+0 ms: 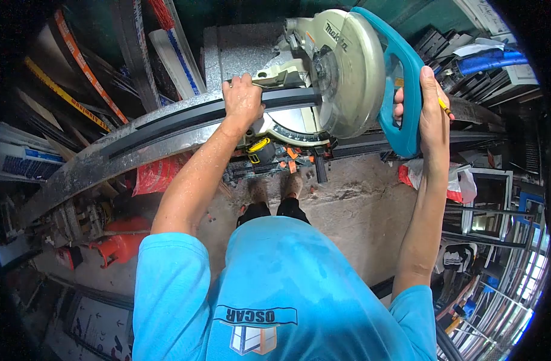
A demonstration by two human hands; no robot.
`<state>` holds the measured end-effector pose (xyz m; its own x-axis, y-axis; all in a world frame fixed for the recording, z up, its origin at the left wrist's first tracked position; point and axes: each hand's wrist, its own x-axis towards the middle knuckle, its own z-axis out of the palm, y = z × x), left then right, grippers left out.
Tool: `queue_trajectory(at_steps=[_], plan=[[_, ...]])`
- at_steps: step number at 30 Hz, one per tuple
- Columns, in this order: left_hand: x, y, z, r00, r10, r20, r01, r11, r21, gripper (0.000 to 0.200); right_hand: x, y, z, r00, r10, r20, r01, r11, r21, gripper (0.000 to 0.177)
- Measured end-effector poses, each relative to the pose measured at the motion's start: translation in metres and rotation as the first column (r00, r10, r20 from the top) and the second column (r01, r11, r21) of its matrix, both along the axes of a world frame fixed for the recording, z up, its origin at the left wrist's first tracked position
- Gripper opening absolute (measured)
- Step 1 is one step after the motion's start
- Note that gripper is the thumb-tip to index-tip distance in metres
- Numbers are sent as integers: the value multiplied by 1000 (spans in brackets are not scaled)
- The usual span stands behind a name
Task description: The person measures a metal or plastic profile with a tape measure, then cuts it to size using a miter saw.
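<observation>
My left hand (243,100) is closed over a long black profile (185,120), pressing it against the fence of the miter saw (355,66). The profile runs from the lower left to the saw's blade guard. My right hand (433,111) is wrapped round the saw's teal handle (411,78), with a yellow pencil (446,109) between its fingers. The guard sits low beside the profile's right end; the cutting edge of the blade cannot be made out.
A yellow and black tape measure (260,151) and orange-black clamps (293,162) lie below the saw. Stacked profiles (137,54) stand behind on the left. A red gas cylinder (122,242) is on the floor at left, window frames (489,204) at right.
</observation>
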<state>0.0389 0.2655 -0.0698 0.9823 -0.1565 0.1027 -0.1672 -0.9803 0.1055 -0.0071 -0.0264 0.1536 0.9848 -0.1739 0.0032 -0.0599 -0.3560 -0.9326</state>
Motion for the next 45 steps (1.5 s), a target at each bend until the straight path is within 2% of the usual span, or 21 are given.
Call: queue_trajectory(at_steps=[12,22,24,30,33,36,38,40,45], plan=[[0,-2,-2,1000,8,26,-9,1000,19,35,0,0,-2,1000,-4,14,3,1000,19,53],[-1,-2,0,1000,8,28,-8,1000,-7,37,-4,-3,-12,999,-35,13,35,999,23,58],[-1,-2,0,1000,6,31,-6,1000,-6,38,-6,-7,-18,998,21,52,-21,1000,11,58],[-2,0,-2,1000,7,23,-7,1000,-12,36,-14,-2,-22,998,-31,47,27,996,79,49],[0,-2,-5,999,12,37,-11,1000,-28,37,-17,-6,-29,995,5,95,-14,996,91,49],[-3,-1,-1,999,5,46,-5,1000,0,36,-19,-10,-41,996,25,90,-35,993,113,52],[-3,-2,-3,998,-3,60,2,1000,14,35,-19,-11,-46,988,29,150,-45,994,104,52],[-4,-2,0,998,3,59,-4,1000,13,33,-23,-12,-46,993,35,117,-47,993,108,52],[-2,-3,-2,999,23,36,-25,998,61,42,-28,-11,-54,991,18,132,-33,993,114,54]])
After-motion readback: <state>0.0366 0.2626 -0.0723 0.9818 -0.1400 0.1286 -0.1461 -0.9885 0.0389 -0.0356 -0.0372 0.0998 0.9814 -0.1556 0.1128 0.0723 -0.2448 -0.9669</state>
